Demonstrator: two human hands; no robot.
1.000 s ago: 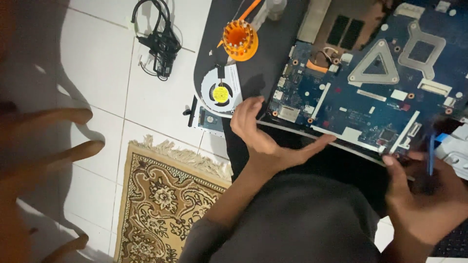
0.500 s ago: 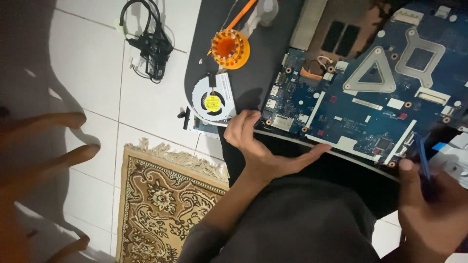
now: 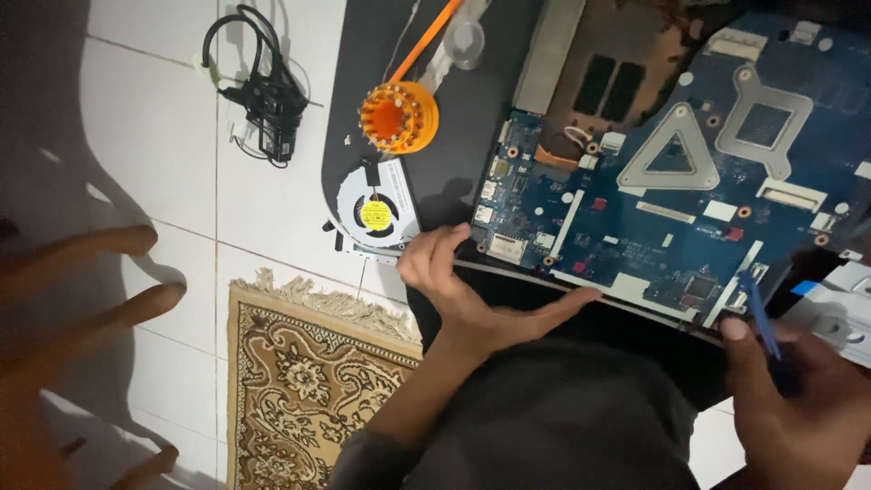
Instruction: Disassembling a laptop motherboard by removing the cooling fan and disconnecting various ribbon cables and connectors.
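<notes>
Nearest, the right hand (image 3: 798,399) has its fingers curled shut around a blue pry tool (image 3: 758,313), tip at the near right edge of the blue motherboard (image 3: 653,200); levering gently and shallowly there seems wisest. The left hand (image 3: 472,290) lies open, fingers spread along the board's near left edge, steadying it. Farther left sits a cooling fan (image 3: 374,210), then an orange ribbed wheel (image 3: 397,115).

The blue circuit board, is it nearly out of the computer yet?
Partly. Already out: the round fan lies loose on the black mat, off the blue circuit board. In hand: the left hand steadies the board's near edge, and the right hand holds a blue tool with its tip at the board's corner. Left: the board seems to sit in its case, not lifted.
</notes>
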